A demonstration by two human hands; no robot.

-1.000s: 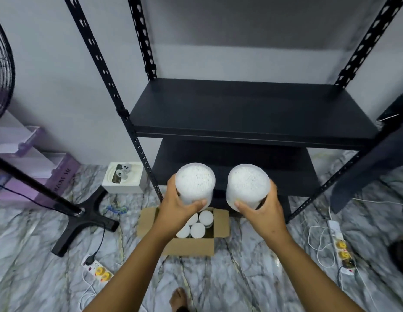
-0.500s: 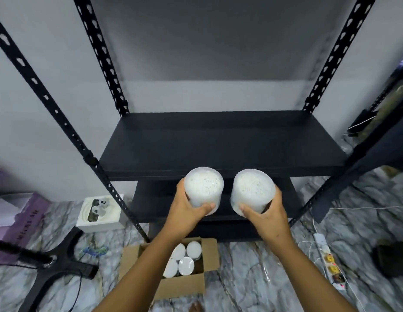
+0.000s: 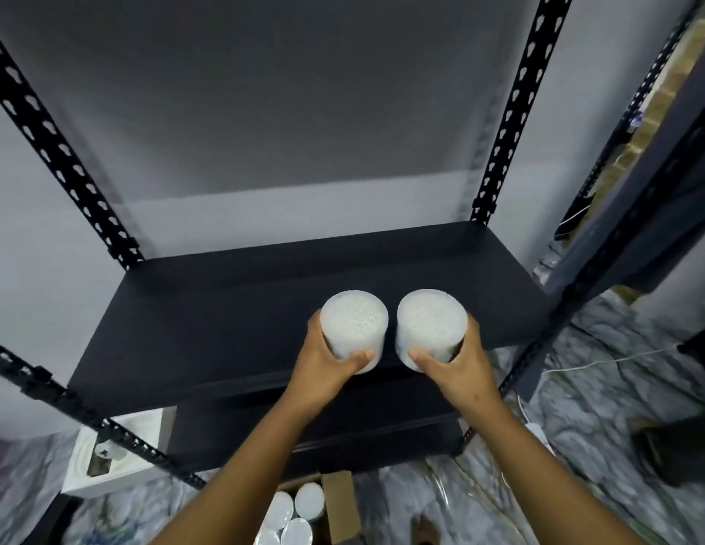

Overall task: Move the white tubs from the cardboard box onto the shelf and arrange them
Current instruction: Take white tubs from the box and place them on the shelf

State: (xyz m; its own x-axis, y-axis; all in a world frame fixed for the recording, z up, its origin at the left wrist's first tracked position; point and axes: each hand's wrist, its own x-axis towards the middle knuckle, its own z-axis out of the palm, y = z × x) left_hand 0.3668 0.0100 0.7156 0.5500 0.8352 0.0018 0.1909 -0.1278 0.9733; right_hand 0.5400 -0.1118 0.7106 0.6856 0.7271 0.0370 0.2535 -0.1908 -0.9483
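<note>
Two white tubs are held side by side over the front part of the black shelf (image 3: 225,308). My left hand (image 3: 327,367) grips the left tub (image 3: 353,328) from below and behind. My right hand (image 3: 457,367) grips the right tub (image 3: 429,326) the same way. Both tubs are tilted with their speckled tops toward me. Whether they touch the shelf I cannot tell. The cardboard box (image 3: 341,501) lies on the floor at the bottom edge, with three more white tubs (image 3: 299,513) inside.
Perforated black uprights (image 3: 508,112) frame the shelf at its corners. A lower shelf (image 3: 382,426) sits beneath. A white box (image 3: 107,466) stands on the marble floor at the left. Cables (image 3: 602,359) run on the floor at the right.
Both hands have risen with the tubs from above the box and moved forward over the shelf. The view has tilted upward, so the box has dropped to the bottom edge.
</note>
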